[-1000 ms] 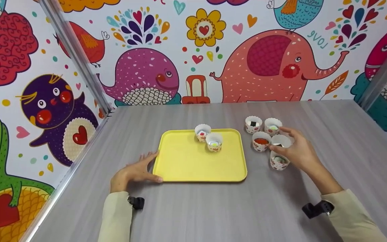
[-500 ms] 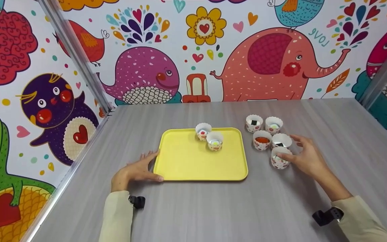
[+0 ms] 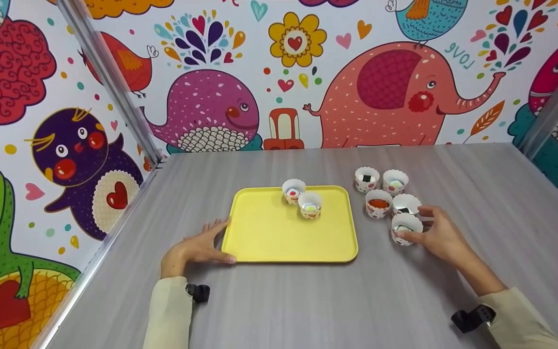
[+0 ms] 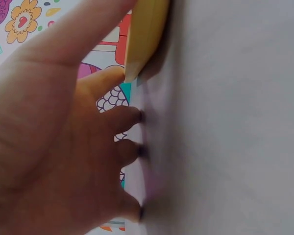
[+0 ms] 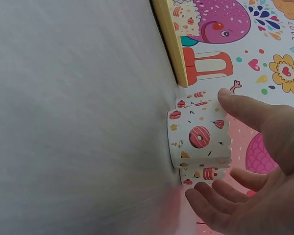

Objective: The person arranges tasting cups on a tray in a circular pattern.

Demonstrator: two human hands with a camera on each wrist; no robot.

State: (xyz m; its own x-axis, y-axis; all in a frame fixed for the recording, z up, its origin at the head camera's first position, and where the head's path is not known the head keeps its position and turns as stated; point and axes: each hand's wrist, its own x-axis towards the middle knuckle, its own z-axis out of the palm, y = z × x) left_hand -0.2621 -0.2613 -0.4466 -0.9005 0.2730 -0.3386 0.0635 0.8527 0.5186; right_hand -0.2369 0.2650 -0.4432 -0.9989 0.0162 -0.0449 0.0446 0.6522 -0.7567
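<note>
A yellow tray [image 3: 284, 242] lies on the table. My left hand [image 3: 195, 249] rests at its left end, index finger and thumb touching the rim; in the left wrist view the other fingertips [image 4: 132, 152] stand on the table. My right hand [image 3: 441, 237] is around the nearest paper baking cup [image 3: 405, 237], with the thumb over its near side and the fingers spread past its far right side. In the right wrist view that cup [image 5: 201, 139], printed with a doughnut, stands between thumb and fingers with gaps showing. It holds something pale and partly hidden.
Several more paper cups stand close behind: one with black-and-white contents [image 3: 406, 206], one with orange-red contents [image 3: 378, 203], and two farther back [image 3: 367, 179]. Two cups [image 3: 310, 206] sit at the tray's back edge. A printed wall panel [image 3: 279, 72] borders the table.
My right hand has drawn back toward the near right, from over the two nearest cups to around the front one. My left hand and the tray stay put.
</note>
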